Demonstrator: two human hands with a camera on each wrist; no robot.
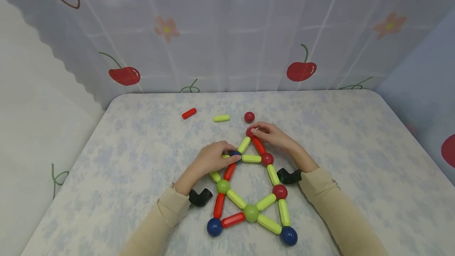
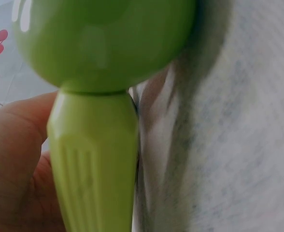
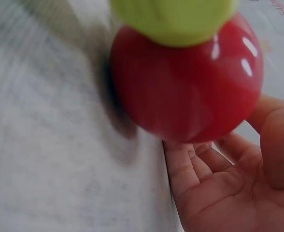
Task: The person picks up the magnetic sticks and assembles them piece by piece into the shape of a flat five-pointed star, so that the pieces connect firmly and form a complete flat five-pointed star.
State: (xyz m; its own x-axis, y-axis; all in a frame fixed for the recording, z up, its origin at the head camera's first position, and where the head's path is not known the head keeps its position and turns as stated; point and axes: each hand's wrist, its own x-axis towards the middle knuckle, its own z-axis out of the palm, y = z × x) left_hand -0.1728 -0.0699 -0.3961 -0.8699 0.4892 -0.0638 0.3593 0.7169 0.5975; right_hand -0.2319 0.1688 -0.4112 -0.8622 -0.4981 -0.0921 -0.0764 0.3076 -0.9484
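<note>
On the table lies a ring-shaped figure of coloured balls and short rods, with triangles round its edge. My left hand (image 1: 212, 156) pinches a blue ball (image 1: 235, 153) at its upper left, between thumb and fingers. At the top point, my right hand (image 1: 273, 135) grips a red ball (image 1: 249, 132) where a yellow-green rod (image 1: 244, 144) and a red rod (image 1: 259, 145) meet. The left wrist view has a green ball (image 2: 103, 43) and its rod (image 2: 93, 164) close in front of the hand. In the right wrist view another red ball (image 3: 185, 92) covers part of the fingers.
Behind the figure lie a loose red rod (image 1: 189, 113), a loose yellow-green rod (image 1: 221, 118) and a loose red ball (image 1: 249, 117). Blue balls (image 1: 215, 227) mark the near corners. A patterned curtain (image 1: 220, 31) hangs behind the table (image 1: 142, 137).
</note>
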